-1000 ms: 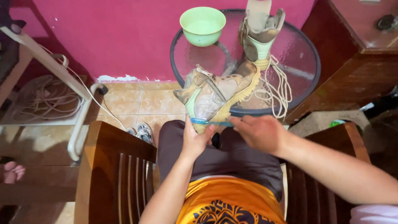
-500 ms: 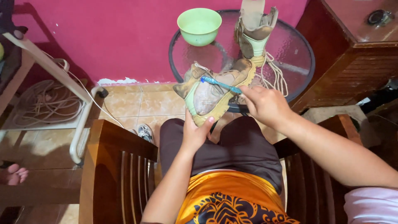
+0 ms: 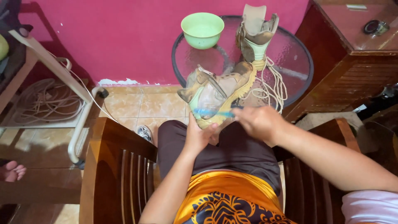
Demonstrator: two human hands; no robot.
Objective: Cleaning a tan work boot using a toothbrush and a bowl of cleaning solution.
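My left hand (image 3: 198, 135) grips the heel end of a tan boot (image 3: 215, 93) that lies on its side, its toe resting on the round glass table (image 3: 290, 45). A blue toothbrush (image 3: 211, 113) is pinched in my right hand (image 3: 259, 121), its head laid across the boot's lower side near my left thumb. The second tan boot (image 3: 256, 35) stands upright on the table, its loose laces (image 3: 271, 89) trailing down. A light green bowl (image 3: 202, 29) sits at the table's far left edge.
I sit between two wooden chair frames (image 3: 116, 166). A dark wooden cabinet (image 3: 352, 54) stands at the right. On the tiled floor are a sneaker (image 3: 144, 132), a white metal frame (image 3: 81, 124) with coiled cord, and another person's toes (image 3: 10, 171) at the left.
The toothbrush went from low on the boot up across its upper side, then back down near the sole. The boot stayed in my left hand.
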